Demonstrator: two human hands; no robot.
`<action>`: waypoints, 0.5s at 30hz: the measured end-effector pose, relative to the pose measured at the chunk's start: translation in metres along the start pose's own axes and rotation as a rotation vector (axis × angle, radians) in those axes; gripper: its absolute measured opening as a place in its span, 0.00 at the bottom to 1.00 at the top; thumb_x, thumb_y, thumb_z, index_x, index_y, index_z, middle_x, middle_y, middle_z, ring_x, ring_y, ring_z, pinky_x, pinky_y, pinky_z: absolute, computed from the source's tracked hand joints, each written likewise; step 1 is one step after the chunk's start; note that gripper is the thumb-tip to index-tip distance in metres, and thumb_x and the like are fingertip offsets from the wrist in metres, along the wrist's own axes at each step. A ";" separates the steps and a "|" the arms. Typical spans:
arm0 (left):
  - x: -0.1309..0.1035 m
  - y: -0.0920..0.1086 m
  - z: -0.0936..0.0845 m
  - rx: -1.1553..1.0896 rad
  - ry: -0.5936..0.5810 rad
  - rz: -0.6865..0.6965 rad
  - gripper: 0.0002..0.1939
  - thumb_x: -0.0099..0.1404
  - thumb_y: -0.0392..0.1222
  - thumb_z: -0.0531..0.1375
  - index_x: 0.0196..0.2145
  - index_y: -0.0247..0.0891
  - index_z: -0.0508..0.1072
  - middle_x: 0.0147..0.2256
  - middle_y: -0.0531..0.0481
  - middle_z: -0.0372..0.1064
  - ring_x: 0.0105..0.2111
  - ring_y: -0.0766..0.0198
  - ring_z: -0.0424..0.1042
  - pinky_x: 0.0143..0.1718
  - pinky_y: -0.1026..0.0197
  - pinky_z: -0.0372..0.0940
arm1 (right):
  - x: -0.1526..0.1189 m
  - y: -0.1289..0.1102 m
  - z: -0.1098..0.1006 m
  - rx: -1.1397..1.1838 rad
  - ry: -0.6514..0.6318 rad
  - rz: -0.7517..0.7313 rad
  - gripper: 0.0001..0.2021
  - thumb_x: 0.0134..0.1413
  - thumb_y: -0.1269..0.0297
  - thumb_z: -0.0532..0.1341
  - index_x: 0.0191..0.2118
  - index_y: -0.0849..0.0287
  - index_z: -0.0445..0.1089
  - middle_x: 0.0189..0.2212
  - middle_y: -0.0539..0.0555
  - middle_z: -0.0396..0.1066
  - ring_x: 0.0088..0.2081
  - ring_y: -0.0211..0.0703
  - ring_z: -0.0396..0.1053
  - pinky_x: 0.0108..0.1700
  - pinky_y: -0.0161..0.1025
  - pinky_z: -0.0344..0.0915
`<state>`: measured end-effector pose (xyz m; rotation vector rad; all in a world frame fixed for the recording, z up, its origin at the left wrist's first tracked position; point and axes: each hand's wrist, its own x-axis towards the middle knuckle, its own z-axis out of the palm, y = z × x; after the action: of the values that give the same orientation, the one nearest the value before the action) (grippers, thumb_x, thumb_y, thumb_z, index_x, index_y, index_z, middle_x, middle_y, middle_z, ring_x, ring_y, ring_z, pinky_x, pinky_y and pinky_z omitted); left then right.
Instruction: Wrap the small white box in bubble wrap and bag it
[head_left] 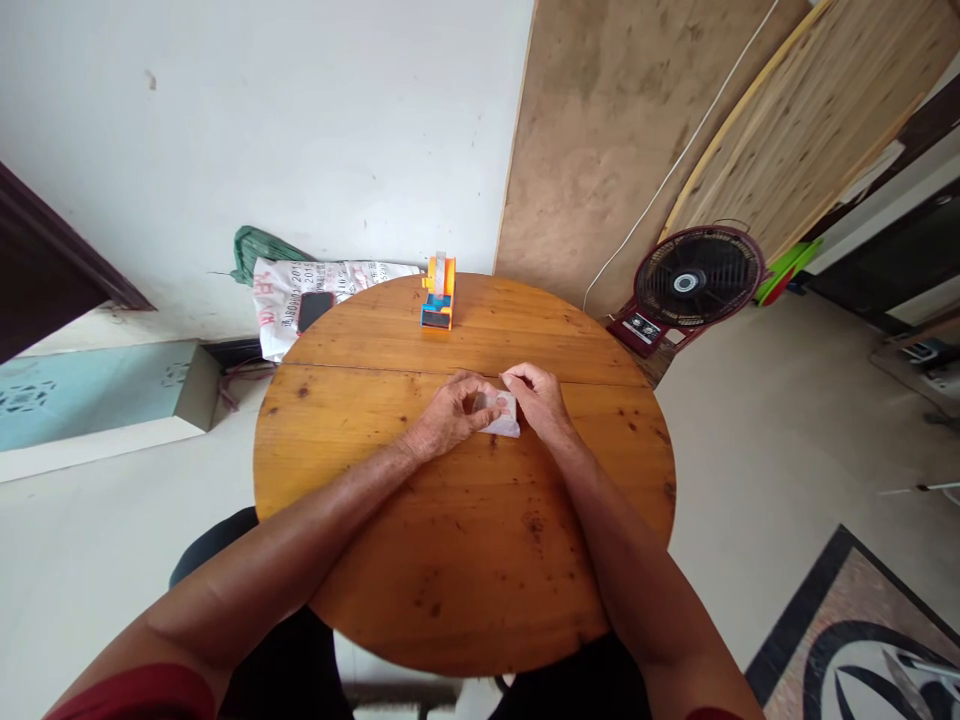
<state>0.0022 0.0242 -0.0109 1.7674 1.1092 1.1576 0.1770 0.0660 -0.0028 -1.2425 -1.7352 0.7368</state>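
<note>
The left hand (pixel 452 413) grips a small, whitish, film-like packet with reddish print (pixel 505 427), its thumb laid across the top, probably steadying it near the middle of the round, knotty wooden surface (pixel 472 540). The right hand (pixel 541 401) has its fingertips drawn together by the packet's far right corner (whether pinching it, I cannot tell). An orange-and-blue tape dispenser (pixel 447 285) stands near the far edge, seemingly leaving elbow room.
</note>
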 end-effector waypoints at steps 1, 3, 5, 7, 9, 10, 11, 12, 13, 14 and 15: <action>0.000 -0.001 0.000 -0.007 0.000 0.000 0.15 0.60 0.52 0.64 0.37 0.38 0.76 0.42 0.46 0.68 0.42 0.60 0.68 0.45 0.58 0.65 | -0.001 -0.001 0.000 0.009 -0.002 0.000 0.10 0.51 0.58 0.59 0.27 0.57 0.71 0.25 0.50 0.73 0.29 0.41 0.69 0.34 0.37 0.63; 0.000 -0.004 0.001 -0.022 -0.015 -0.002 0.14 0.59 0.51 0.65 0.37 0.38 0.75 0.41 0.47 0.68 0.39 0.62 0.68 0.42 0.60 0.65 | -0.002 -0.004 0.000 0.026 -0.010 0.018 0.09 0.51 0.59 0.58 0.26 0.57 0.70 0.25 0.49 0.72 0.29 0.40 0.68 0.34 0.36 0.63; -0.001 -0.006 0.001 -0.037 -0.032 -0.009 0.14 0.60 0.51 0.65 0.37 0.38 0.75 0.39 0.48 0.67 0.36 0.64 0.67 0.38 0.62 0.64 | -0.004 -0.007 -0.001 0.037 -0.029 0.039 0.09 0.51 0.60 0.58 0.27 0.57 0.70 0.25 0.49 0.72 0.29 0.40 0.67 0.33 0.36 0.62; -0.001 -0.007 0.002 -0.045 -0.043 -0.019 0.14 0.60 0.50 0.65 0.38 0.38 0.75 0.37 0.49 0.65 0.33 0.66 0.65 0.34 0.64 0.63 | -0.006 -0.009 -0.002 0.044 -0.048 0.044 0.08 0.51 0.61 0.58 0.27 0.58 0.70 0.26 0.49 0.72 0.29 0.39 0.67 0.32 0.36 0.62; -0.002 -0.007 0.002 -0.045 -0.038 -0.018 0.13 0.60 0.50 0.65 0.38 0.38 0.76 0.36 0.50 0.64 0.32 0.68 0.63 0.33 0.64 0.62 | -0.007 -0.009 -0.004 0.047 -0.067 0.034 0.08 0.51 0.61 0.58 0.26 0.58 0.70 0.25 0.49 0.72 0.28 0.39 0.67 0.31 0.35 0.61; -0.002 -0.007 0.002 -0.043 -0.037 -0.015 0.13 0.60 0.49 0.65 0.38 0.38 0.76 0.36 0.50 0.63 0.32 0.68 0.63 0.33 0.64 0.62 | -0.007 -0.009 -0.005 0.046 -0.081 0.024 0.08 0.51 0.62 0.58 0.26 0.58 0.70 0.25 0.49 0.72 0.28 0.38 0.66 0.31 0.35 0.61; -0.002 -0.007 0.002 -0.042 -0.036 -0.009 0.13 0.60 0.49 0.65 0.38 0.38 0.76 0.36 0.50 0.63 0.32 0.68 0.63 0.34 0.64 0.62 | -0.006 -0.009 -0.006 0.044 -0.101 0.009 0.08 0.51 0.62 0.58 0.26 0.58 0.70 0.24 0.48 0.71 0.27 0.38 0.66 0.30 0.34 0.61; -0.002 -0.006 0.002 -0.042 -0.034 -0.002 0.13 0.60 0.48 0.65 0.38 0.38 0.76 0.36 0.50 0.64 0.32 0.67 0.63 0.35 0.64 0.63 | -0.006 -0.009 -0.008 0.043 -0.130 -0.007 0.08 0.51 0.63 0.58 0.26 0.58 0.70 0.24 0.48 0.71 0.27 0.37 0.66 0.31 0.34 0.61; -0.002 -0.006 0.002 -0.043 -0.032 0.005 0.12 0.60 0.48 0.65 0.38 0.38 0.76 0.36 0.50 0.64 0.33 0.67 0.64 0.35 0.64 0.63 | -0.005 -0.009 -0.011 0.039 -0.165 -0.024 0.08 0.52 0.63 0.58 0.26 0.58 0.70 0.24 0.48 0.71 0.27 0.37 0.66 0.31 0.34 0.61; -0.001 -0.006 0.002 -0.045 -0.028 0.011 0.12 0.60 0.47 0.65 0.38 0.38 0.76 0.37 0.50 0.64 0.33 0.67 0.64 0.36 0.63 0.63 | -0.005 -0.009 -0.014 0.033 -0.204 -0.039 0.08 0.52 0.63 0.58 0.27 0.58 0.71 0.25 0.48 0.71 0.28 0.37 0.67 0.32 0.34 0.62; -0.001 -0.007 0.003 -0.051 -0.016 0.015 0.11 0.60 0.47 0.65 0.38 0.38 0.76 0.37 0.49 0.64 0.34 0.66 0.64 0.36 0.63 0.63 | -0.004 -0.010 -0.017 0.023 -0.242 -0.054 0.08 0.53 0.64 0.57 0.28 0.58 0.72 0.26 0.48 0.72 0.28 0.38 0.68 0.33 0.34 0.63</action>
<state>0.0029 0.0250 -0.0184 1.7453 1.0498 1.1684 0.1881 0.0583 0.0124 -1.1223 -1.9415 0.9026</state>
